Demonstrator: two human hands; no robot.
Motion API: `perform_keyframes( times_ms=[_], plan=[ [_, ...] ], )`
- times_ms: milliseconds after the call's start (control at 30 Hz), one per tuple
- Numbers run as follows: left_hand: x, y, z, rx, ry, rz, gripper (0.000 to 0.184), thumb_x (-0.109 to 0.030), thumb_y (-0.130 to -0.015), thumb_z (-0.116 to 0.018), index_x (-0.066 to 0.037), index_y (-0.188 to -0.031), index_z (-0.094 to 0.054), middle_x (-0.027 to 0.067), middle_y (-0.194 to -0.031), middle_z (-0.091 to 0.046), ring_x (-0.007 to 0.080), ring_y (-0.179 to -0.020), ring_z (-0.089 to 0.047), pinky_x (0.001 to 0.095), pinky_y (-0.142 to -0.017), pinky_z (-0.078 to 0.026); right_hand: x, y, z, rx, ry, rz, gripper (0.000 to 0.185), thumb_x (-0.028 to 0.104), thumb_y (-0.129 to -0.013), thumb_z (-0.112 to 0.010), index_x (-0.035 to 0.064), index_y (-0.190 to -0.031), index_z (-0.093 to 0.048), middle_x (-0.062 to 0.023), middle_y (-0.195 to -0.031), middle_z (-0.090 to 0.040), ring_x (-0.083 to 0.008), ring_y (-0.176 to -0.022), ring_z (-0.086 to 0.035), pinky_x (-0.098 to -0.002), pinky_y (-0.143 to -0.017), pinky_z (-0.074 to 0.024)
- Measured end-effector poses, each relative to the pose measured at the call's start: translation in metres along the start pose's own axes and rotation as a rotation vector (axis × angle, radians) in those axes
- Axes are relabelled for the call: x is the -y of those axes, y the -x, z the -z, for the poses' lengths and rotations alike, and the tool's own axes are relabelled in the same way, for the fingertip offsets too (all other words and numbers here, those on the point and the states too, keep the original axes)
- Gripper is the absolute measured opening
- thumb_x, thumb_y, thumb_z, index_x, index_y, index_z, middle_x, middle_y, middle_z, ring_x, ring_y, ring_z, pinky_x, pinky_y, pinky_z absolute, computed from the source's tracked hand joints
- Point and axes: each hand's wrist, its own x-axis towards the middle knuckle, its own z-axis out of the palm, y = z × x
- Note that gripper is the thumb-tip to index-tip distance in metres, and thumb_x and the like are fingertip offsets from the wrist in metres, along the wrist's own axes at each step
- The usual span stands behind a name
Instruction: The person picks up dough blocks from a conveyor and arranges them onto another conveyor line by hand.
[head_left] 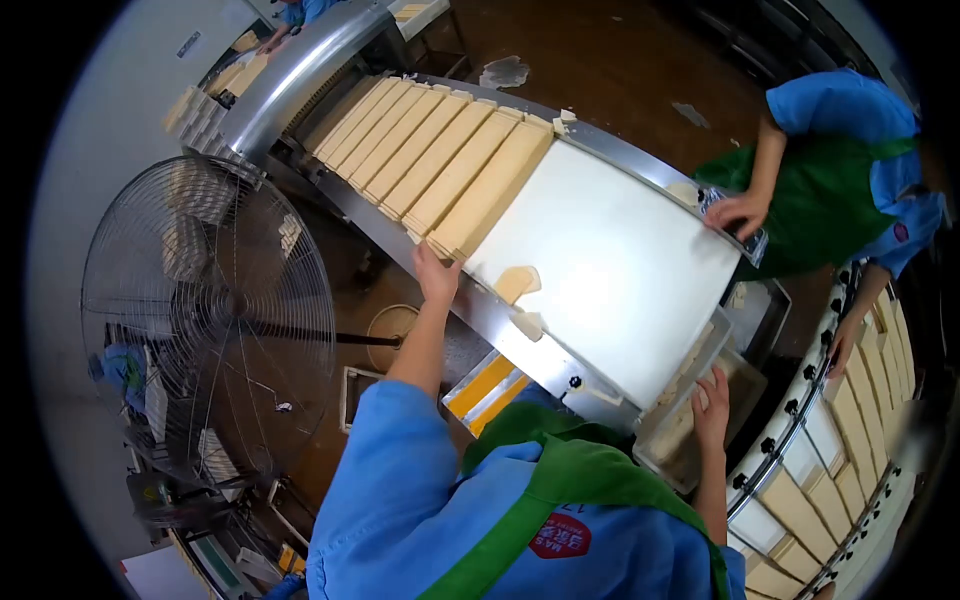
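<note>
Long flat cream-coloured strips (450,163) lie side by side across a conveyor, with a bare white belt (610,260) to their right. My left hand (437,274) is at the near end of the rightmost strip, its fingers partly spread at the strip's edge; whether it grips the strip is unclear. My right hand (711,408) is apart from the strips, over a pale bin (660,445) at the conveyor's right end, fingers spread and empty. Small broken pieces (516,284) lie on the belt's near edge.
A co-worker in a green apron (810,205) stands across the belt, one hand on its far edge. A large wire fan (210,310) stands left. A curved conveyor (800,480) with more strips runs at the right. A metal hood (305,75) spans the far end.
</note>
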Motion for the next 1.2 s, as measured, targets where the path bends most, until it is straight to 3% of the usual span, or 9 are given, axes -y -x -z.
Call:
perform_keyframes(
  times_ms=[67,400,533,733,800,867,1000,1133,1200],
  plan=[
    [-0.01,-0.019,0.005,0.207,0.03,0.084,0.081,-0.014,-0.063,-0.08,0.004,-0.128,-0.035,0.0249,-0.128,-0.037,0.0394,-0.117,-0.042,0.0422,-0.095,-0.041,0.025,-0.037,-0.011,0.068,-0.045,0.028,0.022,0.003,-0.078,-0.062,0.0054,-0.099,-0.063,-0.0154,-0.133,-0.046,-0.0355,-0.124,-0.041,-0.04,-0.104,-0.0329],
    [-0.018,-0.033,-0.006,0.205,0.093,0.116,0.075,-0.01,-0.061,-0.08,0.006,-0.119,-0.035,0.0242,-0.12,-0.032,0.0426,-0.105,-0.045,0.0415,-0.092,-0.042,0.152,-0.258,-0.113,0.313,-0.165,0.385,0.027,0.01,-0.078,-0.065,0.0087,-0.105,-0.062,-0.016,-0.135,-0.042,-0.0337,-0.124,-0.041,-0.0379,-0.102,-0.0352],
    [-0.019,-0.035,-0.004,0.263,0.098,0.078,0.077,-0.008,-0.062,-0.079,0.005,-0.124,-0.034,0.025,-0.12,-0.036,0.0421,-0.108,-0.045,0.0414,-0.093,-0.041,0.2,-0.369,-0.18,0.28,-0.1,0.535,0.054,0.017,-0.077,-0.067,0.0038,-0.126,-0.047,-0.0185,-0.14,-0.034,-0.0343,-0.129,-0.034,-0.0386,-0.106,-0.0308],
    [-0.018,-0.045,-0.006,0.405,0.01,0.016,0.086,-0.012,-0.064,-0.076,0.001,-0.135,-0.03,0.0241,-0.122,-0.041,0.0419,-0.111,-0.043,0.0417,-0.095,-0.039,0.262,-0.49,-0.271,0.133,0.216,0.461,0.081,0.019,-0.069,-0.069,0.0002,-0.137,-0.029,-0.0223,-0.14,-0.034,-0.0331,-0.13,-0.034,-0.0367,-0.107,-0.03],
    [-0.027,-0.049,-0.002,0.472,0.006,0.062,0.083,-0.013,-0.064,-0.076,0.001,-0.134,-0.032,0.0233,-0.123,-0.041,0.0424,-0.11,-0.044,0.0423,-0.093,-0.04,0.263,-0.506,-0.29,0.403,0.044,0.278,0.085,0.018,-0.065,-0.068,0.0013,-0.138,-0.029,-0.022,-0.135,-0.04,-0.0326,-0.126,-0.039,-0.0356,-0.104,-0.0338],
    [-0.028,-0.046,-0.002,0.472,0.014,0.06,0.082,-0.012,-0.064,-0.075,0.0,-0.134,-0.033,0.023,-0.122,-0.042,0.0426,-0.108,-0.044,0.0429,-0.092,-0.04,0.275,-0.476,-0.269,0.413,0.085,0.28,0.081,0.02,-0.064,-0.066,0.0011,-0.136,-0.033,-0.0221,-0.128,-0.048,-0.0334,-0.12,-0.045,-0.0359,-0.101,-0.0373],
    [-0.042,-0.034,0.006,0.556,0.016,-0.07,0.076,-0.011,-0.065,-0.073,-0.003,-0.131,-0.037,0.023,-0.121,-0.044,0.0435,-0.103,-0.047,0.0446,-0.09,-0.041,0.2,-0.422,-0.225,0.049,-0.066,0.246,0.058,0.027,-0.069,-0.066,0.0036,-0.119,-0.052,-0.0204,-0.112,-0.057,-0.034,-0.103,-0.055,-0.0372,-0.091,-0.0443],
    [-0.068,-0.011,0.007,0.734,0.013,-0.312,0.073,-0.012,-0.065,-0.073,-0.006,-0.13,-0.04,0.0242,-0.123,-0.043,0.0444,-0.105,-0.047,0.046,-0.089,-0.042,0.078,-0.328,-0.154,-0.044,-0.452,-0.147,0.029,0.02,-0.078,-0.069,0.003,-0.1,-0.062,-0.0058,-0.088,-0.064,-0.014,-0.083,-0.059,-0.0238,-0.075,-0.0465],
    [-0.088,-0.007,0.013,0.79,0.04,-0.449,0.074,-0.013,-0.064,-0.074,-0.005,-0.129,-0.04,0.0249,-0.126,-0.04,0.0449,-0.106,-0.046,0.046,-0.09,-0.042,0.032,-0.26,-0.12,-0.06,-1.003,-0.337,0.018,0.011,-0.082,-0.066,0.002,-0.098,-0.063,-0.0011,-0.088,-0.063,-0.008,-0.082,-0.057,-0.0211,-0.073,-0.0461]
  ],
)
